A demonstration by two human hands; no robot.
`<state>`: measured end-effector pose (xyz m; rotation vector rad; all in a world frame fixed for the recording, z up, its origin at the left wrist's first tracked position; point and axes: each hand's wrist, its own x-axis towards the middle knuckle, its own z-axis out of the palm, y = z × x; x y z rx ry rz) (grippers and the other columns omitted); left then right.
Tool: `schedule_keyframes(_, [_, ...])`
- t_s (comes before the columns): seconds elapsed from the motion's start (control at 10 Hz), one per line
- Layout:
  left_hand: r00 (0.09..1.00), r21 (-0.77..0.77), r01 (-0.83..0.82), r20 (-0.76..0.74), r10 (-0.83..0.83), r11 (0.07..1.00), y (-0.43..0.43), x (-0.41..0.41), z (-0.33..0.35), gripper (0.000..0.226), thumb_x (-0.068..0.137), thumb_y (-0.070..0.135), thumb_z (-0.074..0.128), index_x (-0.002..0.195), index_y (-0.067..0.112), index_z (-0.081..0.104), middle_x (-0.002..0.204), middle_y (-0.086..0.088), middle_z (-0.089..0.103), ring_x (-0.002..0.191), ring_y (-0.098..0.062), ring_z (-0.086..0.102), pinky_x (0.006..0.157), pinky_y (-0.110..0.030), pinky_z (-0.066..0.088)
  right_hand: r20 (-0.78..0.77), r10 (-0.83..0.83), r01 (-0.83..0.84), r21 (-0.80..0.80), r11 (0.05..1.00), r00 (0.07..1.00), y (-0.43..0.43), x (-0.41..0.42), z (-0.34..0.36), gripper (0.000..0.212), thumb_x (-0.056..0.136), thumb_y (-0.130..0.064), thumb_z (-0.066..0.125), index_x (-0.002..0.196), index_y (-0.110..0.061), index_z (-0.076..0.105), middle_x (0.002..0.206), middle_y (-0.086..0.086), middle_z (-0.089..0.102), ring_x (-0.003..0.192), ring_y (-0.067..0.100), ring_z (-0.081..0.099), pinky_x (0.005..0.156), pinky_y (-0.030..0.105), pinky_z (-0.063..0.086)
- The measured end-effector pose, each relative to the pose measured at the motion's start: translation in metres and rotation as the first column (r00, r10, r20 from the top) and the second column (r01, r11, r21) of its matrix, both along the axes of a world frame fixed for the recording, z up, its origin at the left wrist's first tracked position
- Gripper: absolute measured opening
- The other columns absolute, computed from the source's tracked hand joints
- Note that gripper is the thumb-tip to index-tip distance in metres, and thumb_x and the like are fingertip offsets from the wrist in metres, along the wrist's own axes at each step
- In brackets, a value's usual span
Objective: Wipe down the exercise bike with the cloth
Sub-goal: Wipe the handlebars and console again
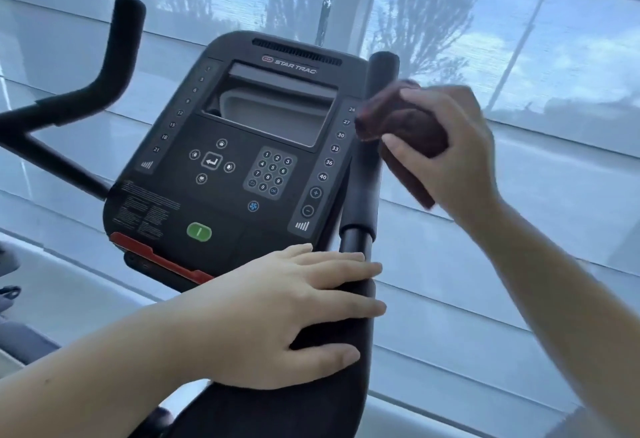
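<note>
Your right hand (446, 150) grips the cloth (405, 122), fingers curled round it. It is dark brown, bunched and motion-blurred. The cloth sits against the upright foam part of the right bar (367, 178), near its top, with one end hanging below your thumb. Your left hand (277, 316) holds nothing and lies flat on the lower padded bend of the same bar, fingers straight across it and thumb along the near side. The two hands are well apart on the bar. Just left of the bar is the bike (346, 385) console (225, 160) – dark screen, keypad, a green button (199, 232) and a red strip (156, 257) at its lower edge. The cloth covers part of the number column on the console's right edge. The left bar (114, 56) rises far left, untouched. Behind everything – a pale blind (519, 39) with tree shadows.
</note>
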<state>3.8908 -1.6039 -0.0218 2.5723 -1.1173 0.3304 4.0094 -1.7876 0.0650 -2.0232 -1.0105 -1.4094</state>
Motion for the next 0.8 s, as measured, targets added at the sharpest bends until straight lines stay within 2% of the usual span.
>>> schedule_keyframes(0.1, [0.999,-0.012,0.021,0.042,-0.020,1.000,0.006,0.000,0.001,0.051,0.087,0.057,0.032,0.136,0.045,0.035,0.149,0.027,0.009,0.133,0.013,-0.003,0.108,-0.019,-0.005,0.115,-0.105,0.137,-0.310,0.941,0.988,0.020,0.031,0.016,0.037,0.076,-0.031,0.070,0.108,-0.012,0.066,0.115,0.010,0.061,0.103,0.034,0.052,0.090,0.037,0.043])
schedule_keyframes(0.2, [0.999,-0.042,0.029,0.030,-0.028,0.999,0.007,-0.001,0.000,0.049,0.087,0.055,0.035,0.135,0.044,0.037,0.150,0.025,0.012,0.133,0.012,-0.003,0.105,-0.016,-0.007,0.114,-0.164,0.194,-0.339,0.920,0.980,0.033,0.028,-0.004,0.036,0.073,-0.030,0.075,0.103,-0.013,0.068,0.110,0.004,0.065,0.100,0.034,0.053,0.086,0.034,0.046])
schedule_keyframes(0.3, [0.999,-0.065,0.032,0.030,-0.030,0.997,0.006,-0.002,-0.001,0.047,0.089,0.051,0.040,0.135,0.042,0.037,0.151,0.023,0.013,0.133,0.011,-0.003,0.105,-0.015,-0.008,-0.025,-0.093,0.080,-0.324,0.943,0.995,0.025,0.019,-0.022,0.035,0.073,-0.029,0.075,0.105,-0.017,0.067,0.110,-0.002,0.065,0.098,0.030,0.055,0.086,0.028,0.042])
schedule_keyframes(0.4, [1.000,-0.073,0.023,0.014,-0.022,0.997,0.005,-0.002,-0.001,0.046,0.091,0.049,0.043,0.136,0.044,0.035,0.151,0.025,0.011,0.132,0.011,-0.004,0.110,-0.022,-0.002,-0.004,-0.094,0.081,-0.474,0.877,0.996,0.025,0.022,-0.005,0.032,0.076,-0.028,0.072,0.105,-0.017,0.068,0.106,0.001,0.067,0.091,0.032,0.057,0.081,0.037,0.047])
schedule_keyframes(0.5, [0.999,-0.089,0.035,0.009,-0.034,0.995,0.005,-0.001,-0.002,0.046,0.091,0.049,0.044,0.136,0.044,0.035,0.151,0.025,0.010,0.130,0.014,-0.007,0.107,-0.020,-0.007,0.217,-0.107,0.216,-0.578,0.787,0.970,0.037,0.030,0.019,0.027,0.078,-0.025,0.070,0.102,-0.013,0.069,0.104,0.004,0.069,0.086,0.035,0.058,0.067,0.042,0.052])
schedule_keyframes(0.6, [0.999,-0.094,0.038,0.019,-0.037,0.995,0.005,-0.001,-0.004,0.046,0.091,0.048,0.044,0.136,0.042,0.036,0.151,0.023,0.011,0.132,0.011,-0.005,0.107,-0.023,-0.006,0.192,-0.136,0.223,-0.561,0.797,0.972,0.042,0.026,0.008,0.025,0.077,-0.024,0.071,0.100,-0.013,0.070,0.105,0.003,0.069,0.087,0.035,0.059,0.069,0.040,0.053])
schedule_keyframes(0.7, [0.998,-0.095,0.040,0.046,-0.035,0.995,0.005,-0.002,-0.004,0.045,0.091,0.046,0.045,0.135,0.039,0.039,0.152,0.018,0.017,0.136,0.005,0.002,0.109,-0.027,0.000,-0.111,-0.123,0.045,-0.536,0.843,0.986,0.028,0.012,-0.008,0.029,0.074,-0.025,0.073,0.102,-0.017,0.068,0.103,0.000,0.068,0.091,0.028,0.060,0.080,0.043,0.050])
schedule_keyframes(0.8, [0.997,-0.107,0.034,0.079,-0.026,0.994,0.006,0.000,-0.004,0.045,0.091,0.046,0.046,0.135,0.037,0.041,0.151,0.017,0.020,0.136,0.002,0.006,0.109,-0.027,0.003,-0.342,-0.102,-0.120,-0.570,0.813,0.934,0.024,0.001,0.004,0.030,0.073,-0.029,0.073,0.102,-0.021,0.066,0.096,-0.003,0.066,0.088,0.018,0.061,0.080,0.040,0.050])
